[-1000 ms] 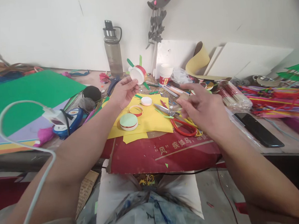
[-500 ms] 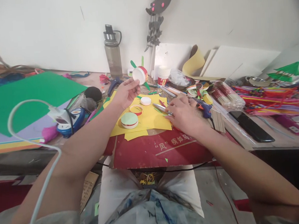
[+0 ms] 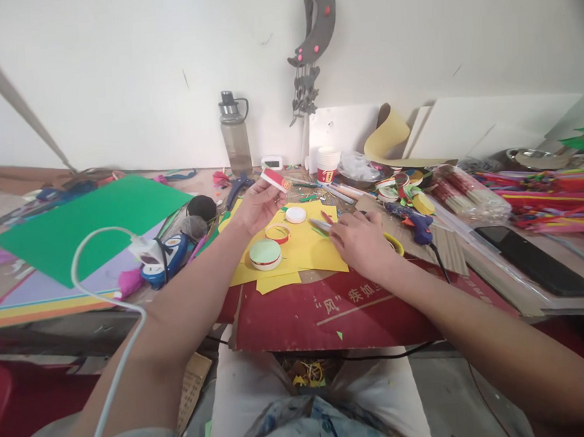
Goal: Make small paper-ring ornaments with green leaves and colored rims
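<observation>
With left fingers narrowed, pinching the red-and-white cup piece above the far side of the yellow paper; with right fingers curled over the scissors, grip too hidden to judge. Probably light, thin and easily crushed; best taken gently by the edge.

On the red cardboard — pale lettering, “风” 疾如

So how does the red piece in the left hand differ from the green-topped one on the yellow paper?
The red piece is held tilted in the left hand; the green-topped piece lies flat on the yellow paper. The red piece shows a broad red side; the green-topped piece only a thin red line below its pale green top. Both show some white.
</observation>
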`<state>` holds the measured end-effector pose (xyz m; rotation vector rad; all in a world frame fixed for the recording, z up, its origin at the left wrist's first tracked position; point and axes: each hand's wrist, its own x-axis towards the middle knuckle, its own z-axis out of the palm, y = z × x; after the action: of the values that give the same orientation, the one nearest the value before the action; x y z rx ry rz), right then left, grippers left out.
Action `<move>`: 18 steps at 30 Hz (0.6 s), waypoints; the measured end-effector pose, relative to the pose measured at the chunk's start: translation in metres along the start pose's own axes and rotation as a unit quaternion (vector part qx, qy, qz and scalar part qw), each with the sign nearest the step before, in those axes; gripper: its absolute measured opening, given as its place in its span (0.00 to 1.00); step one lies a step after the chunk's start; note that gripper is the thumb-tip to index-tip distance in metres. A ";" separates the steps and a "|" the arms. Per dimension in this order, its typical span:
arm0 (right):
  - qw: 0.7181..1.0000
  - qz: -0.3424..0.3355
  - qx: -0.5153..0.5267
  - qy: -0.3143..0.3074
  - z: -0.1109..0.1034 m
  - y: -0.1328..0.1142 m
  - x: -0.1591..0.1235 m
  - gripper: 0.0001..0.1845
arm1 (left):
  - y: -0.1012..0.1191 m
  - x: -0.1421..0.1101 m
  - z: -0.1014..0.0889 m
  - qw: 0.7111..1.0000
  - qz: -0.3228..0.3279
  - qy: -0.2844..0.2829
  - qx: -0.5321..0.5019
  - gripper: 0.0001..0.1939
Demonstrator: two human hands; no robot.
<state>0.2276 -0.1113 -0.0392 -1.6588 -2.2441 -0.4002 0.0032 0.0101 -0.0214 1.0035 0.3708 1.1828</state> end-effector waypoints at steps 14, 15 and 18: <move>0.899 -0.003 0.350 0.264 -0.013 -0.013 0.021 0.08 | 0.000 -0.007 0.001 0.995 0.001 -0.033 0.094 0.20; 0.897 -0.005 0.357 0.259 -0.012 -0.013 0.019 0.08 | -0.002 -0.008 0.001 0.994 -0.001 -0.043 0.104 0.23; 0.894 -0.017 0.364 0.261 -0.011 -0.014 0.014 0.07 | -0.006 -0.009 0.001 0.988 -0.001 -0.067 0.136 0.29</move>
<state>0.2111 -0.1076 -0.0233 -0.9693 -1.7027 0.0144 0.0040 0.0017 -0.0277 1.3124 0.4343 1.0752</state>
